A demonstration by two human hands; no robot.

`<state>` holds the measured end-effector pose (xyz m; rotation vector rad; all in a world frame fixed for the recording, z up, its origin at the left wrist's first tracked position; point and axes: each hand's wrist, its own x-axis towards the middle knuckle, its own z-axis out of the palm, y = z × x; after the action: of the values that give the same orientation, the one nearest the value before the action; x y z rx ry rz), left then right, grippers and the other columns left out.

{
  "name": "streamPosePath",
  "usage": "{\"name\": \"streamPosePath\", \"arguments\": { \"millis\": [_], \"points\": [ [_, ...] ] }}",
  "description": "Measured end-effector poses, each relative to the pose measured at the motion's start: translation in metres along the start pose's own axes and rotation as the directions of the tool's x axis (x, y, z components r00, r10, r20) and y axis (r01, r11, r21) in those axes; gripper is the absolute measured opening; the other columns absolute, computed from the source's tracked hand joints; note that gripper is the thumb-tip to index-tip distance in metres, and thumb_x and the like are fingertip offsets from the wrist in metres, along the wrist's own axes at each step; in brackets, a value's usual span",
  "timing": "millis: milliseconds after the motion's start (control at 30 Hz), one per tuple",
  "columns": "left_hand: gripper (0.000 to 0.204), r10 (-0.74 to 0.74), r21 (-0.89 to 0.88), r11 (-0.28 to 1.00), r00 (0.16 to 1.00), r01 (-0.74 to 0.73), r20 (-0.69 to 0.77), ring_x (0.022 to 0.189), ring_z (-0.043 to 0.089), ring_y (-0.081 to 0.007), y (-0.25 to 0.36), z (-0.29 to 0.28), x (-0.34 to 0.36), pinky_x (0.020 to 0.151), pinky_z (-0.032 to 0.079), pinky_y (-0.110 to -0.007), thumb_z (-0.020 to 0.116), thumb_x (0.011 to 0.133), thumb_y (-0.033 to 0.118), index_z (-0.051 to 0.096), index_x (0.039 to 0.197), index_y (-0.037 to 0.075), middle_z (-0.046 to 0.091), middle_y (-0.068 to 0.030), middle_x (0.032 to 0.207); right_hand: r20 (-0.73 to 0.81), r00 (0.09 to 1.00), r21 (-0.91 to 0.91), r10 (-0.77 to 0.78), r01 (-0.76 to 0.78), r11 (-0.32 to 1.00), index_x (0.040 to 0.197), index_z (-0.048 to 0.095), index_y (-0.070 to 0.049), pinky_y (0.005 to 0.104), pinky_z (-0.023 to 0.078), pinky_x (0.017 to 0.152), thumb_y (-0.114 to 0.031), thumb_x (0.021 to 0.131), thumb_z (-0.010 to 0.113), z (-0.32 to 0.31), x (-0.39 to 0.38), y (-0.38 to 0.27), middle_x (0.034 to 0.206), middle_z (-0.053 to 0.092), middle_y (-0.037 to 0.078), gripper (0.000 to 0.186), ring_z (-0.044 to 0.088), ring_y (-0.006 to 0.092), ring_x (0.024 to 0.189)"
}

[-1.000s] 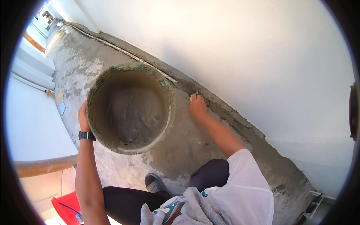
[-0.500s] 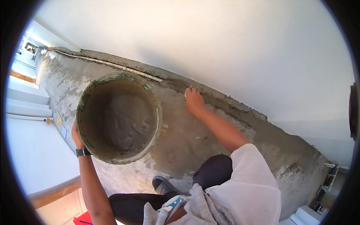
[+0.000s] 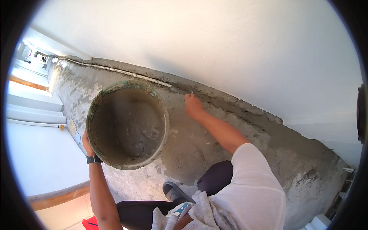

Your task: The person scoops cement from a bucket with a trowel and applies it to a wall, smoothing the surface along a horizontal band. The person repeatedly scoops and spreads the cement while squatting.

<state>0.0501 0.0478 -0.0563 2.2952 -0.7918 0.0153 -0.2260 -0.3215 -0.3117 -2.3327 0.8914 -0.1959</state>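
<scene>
A large round bucket (image 3: 100, 130) with a crusted rim stands tilted on my left, with wet grey mortar (image 3: 140, 136) inside. My left hand (image 3: 87, 145), with a dark watch at the wrist, grips its left outer side; the fingers are partly hidden behind the bucket. My right hand (image 3: 194, 107) is closed at the foot of the white wall, just right of the pipe's end. It appears to hold a trowel, mostly hidden by the hand, over a rough mortar strip (image 3: 239, 108) along the wall's base.
A thin whitish pipe (image 3: 143, 77) runs along the wall base to the far left. The white wall (image 3: 230, 50) rises beyond my right hand. My sandalled foot (image 3: 174, 191) rests on the patchy concrete floor (image 3: 184, 153). A red object (image 3: 90, 223) shows at the lower left.
My right hand has moved left along the wall base, closer to the pipe's end. My left hand stays on the bucket. The whole view has shifted slightly.
</scene>
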Motion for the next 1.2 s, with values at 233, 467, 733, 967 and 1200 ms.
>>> {"name": "streamPosePath", "arguments": {
  "millis": [233, 467, 733, 967, 1200],
  "points": [
    [0.033, 0.061, 0.018, 0.998, 0.998, -0.061, 0.021, 0.099, 0.066, -0.0197, -0.02, -0.004, 0.01, 0.088, 0.051, -0.033, 0.052, 0.097, 0.012, 0.065, 0.125, -0.001, 0.072, -0.0113, 0.112, 0.031, 0.999, 0.04, 0.016, -0.018, 0.999, 0.115, 0.047, 0.002, 0.0491, 0.057, 0.08, 0.001, 0.086, 0.061, -0.01, -0.009, 0.006, 0.118, 0.055, 0.03, 0.033, 0.064, 0.0439, 0.098],
    [0.035, 0.059, -0.01, 0.998, 0.996, -0.058, 0.066, 0.104, 0.064, -0.0195, -0.027, -0.007, 0.015, 0.09, 0.05, -0.034, 0.052, 0.097, 0.011, 0.063, 0.128, -0.002, 0.07, -0.0114, 0.117, -0.005, 0.999, 0.032, 0.047, -0.047, 0.998, 0.108, 0.046, 0.0, 0.0512, 0.054, 0.073, -0.01, 0.095, 0.063, -0.012, -0.02, 0.021, 0.11, 0.054, 0.026, 0.024, 0.062, 0.0418, 0.093],
    [0.034, 0.007, -0.226, 0.974, 0.993, 0.02, 0.116, 0.105, 0.063, -0.0202, -0.045, -0.014, 0.025, 0.092, 0.049, -0.034, 0.053, 0.096, 0.013, 0.063, 0.125, -0.003, 0.069, -0.0117, 0.118, -0.022, 0.997, 0.09, 0.076, -0.074, 0.993, 0.11, 0.05, 0.0, 0.0505, 0.055, 0.082, 0.001, 0.085, 0.061, -0.03, -0.041, 0.031, 0.112, 0.057, 0.026, 0.027, 0.064, 0.0435, 0.1],
    [0.036, 0.01, -0.191, 0.982, 0.995, 0.009, 0.095, 0.107, 0.063, -0.0214, -0.059, -0.019, 0.026, 0.093, 0.048, -0.036, 0.055, 0.094, 0.015, 0.062, 0.126, -0.002, 0.069, -0.0121, 0.12, 0.031, 0.995, 0.069, 0.1, -0.102, 0.992, 0.111, 0.049, -0.002, 0.0514, 0.053, 0.081, -0.009, 0.09, 0.065, -0.035, -0.049, 0.044, 0.11, 0.055, 0.023, 0.028, 0.062, 0.0417, 0.098],
    [0.034, 0.073, -0.005, 0.997, 0.993, -0.073, 0.089, 0.104, 0.066, -0.0197, -0.063, -0.024, 0.029, 0.09, 0.051, -0.034, 0.05, 0.099, 0.012, 0.062, 0.128, -0.002, 0.07, -0.0122, 0.118, -0.168, 0.974, 0.152, 0.151, -0.125, 0.98, 0.112, 0.053, -0.005, 0.0507, 0.052, 0.082, -0.012, 0.088, 0.064, -0.055, -0.087, 0.05, 0.114, 0.057, 0.02, 0.027, 0.061, 0.0411, 0.102]
  ]
}}
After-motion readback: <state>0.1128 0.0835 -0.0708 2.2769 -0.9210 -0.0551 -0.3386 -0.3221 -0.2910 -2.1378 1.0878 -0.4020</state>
